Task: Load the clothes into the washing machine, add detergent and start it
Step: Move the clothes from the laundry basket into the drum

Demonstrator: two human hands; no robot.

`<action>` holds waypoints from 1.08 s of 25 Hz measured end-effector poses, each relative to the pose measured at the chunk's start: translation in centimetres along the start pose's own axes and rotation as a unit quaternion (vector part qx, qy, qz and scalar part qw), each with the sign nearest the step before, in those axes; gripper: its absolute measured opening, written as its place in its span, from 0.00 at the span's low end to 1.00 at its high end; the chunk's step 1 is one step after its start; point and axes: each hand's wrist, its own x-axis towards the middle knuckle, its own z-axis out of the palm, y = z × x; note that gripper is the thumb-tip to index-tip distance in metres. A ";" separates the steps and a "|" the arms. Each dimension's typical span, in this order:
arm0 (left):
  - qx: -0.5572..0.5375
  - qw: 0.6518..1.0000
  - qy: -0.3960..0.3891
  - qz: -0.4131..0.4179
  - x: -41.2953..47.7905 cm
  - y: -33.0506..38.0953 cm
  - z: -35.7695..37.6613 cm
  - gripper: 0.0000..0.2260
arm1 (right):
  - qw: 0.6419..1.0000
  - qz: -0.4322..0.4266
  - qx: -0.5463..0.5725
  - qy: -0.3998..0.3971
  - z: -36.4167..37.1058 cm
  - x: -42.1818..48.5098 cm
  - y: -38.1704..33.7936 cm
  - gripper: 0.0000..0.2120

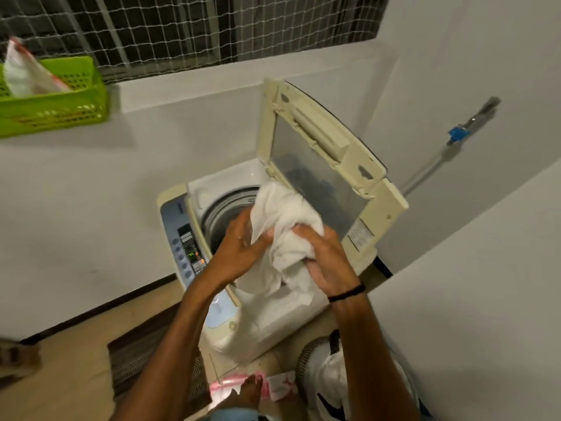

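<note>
A cream top-loading washing machine (179, 202) stands below me with its lid (321, 153) raised upright. Over the drum opening (221, 214) I hold a bunched white garment (282, 214). My left hand (243, 250) grips its left side with the thumb curled into the cloth. My right hand (328, 259), a black band on its wrist, clutches the right side. The lower part of the cloth hangs over the machine's front rim. The control panel (189, 244) on the left shows a lit display.
A green plastic basket (57, 107) with a white-and-red bag sits on the ledge at upper left. A laundry basket (306, 354) with more white clothes stands on the floor at lower right. A pink-and-white pouch (273, 387) lies by my foot. A tap (458, 132) sticks out of the right wall.
</note>
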 end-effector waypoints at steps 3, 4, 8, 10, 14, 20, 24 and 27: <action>-0.081 0.995 -0.014 -0.055 0.9 -0.6 -2.1 0.26 | 0.995 0.022 0.091 0.015 3.0 3.3 -0.4 0.13; -0.096 0.994 0.014 -0.055 1.2 -0.5 -2.5 0.21 | 0.994 0.023 0.106 0.005 3.5 4.2 -0.3 0.13; -0.112 0.989 0.087 -0.033 3.8 -1.2 -4.3 0.16 | 0.992 0.023 0.120 -0.010 4.2 7.3 1.3 0.14; 0.012 0.998 0.041 -0.053 5.5 -3.5 -4.3 0.22 | 0.998 0.025 -0.010 0.052 3.0 9.3 3.0 0.19; 0.176 0.969 0.026 -0.174 6.2 -8.9 -2.3 0.37 | 0.911 0.099 -0.363 0.170 -0.3 10.3 7.9 0.28; 0.069 0.967 0.082 -0.230 4.1 -11.5 2.8 0.20 | 0.943 0.134 -0.233 0.198 -4.8 8.1 11.4 0.08; 0.066 0.972 0.093 -0.207 3.3 -11.1 5.9 0.11 | 0.951 0.135 -0.181 0.210 -6.8 6.3 10.8 0.07; 0.097 0.978 0.051 -0.177 2.0 -10.7 9.2 0.07 | 0.947 0.145 -0.165 0.235 -9.7 4.0 10.6 0.08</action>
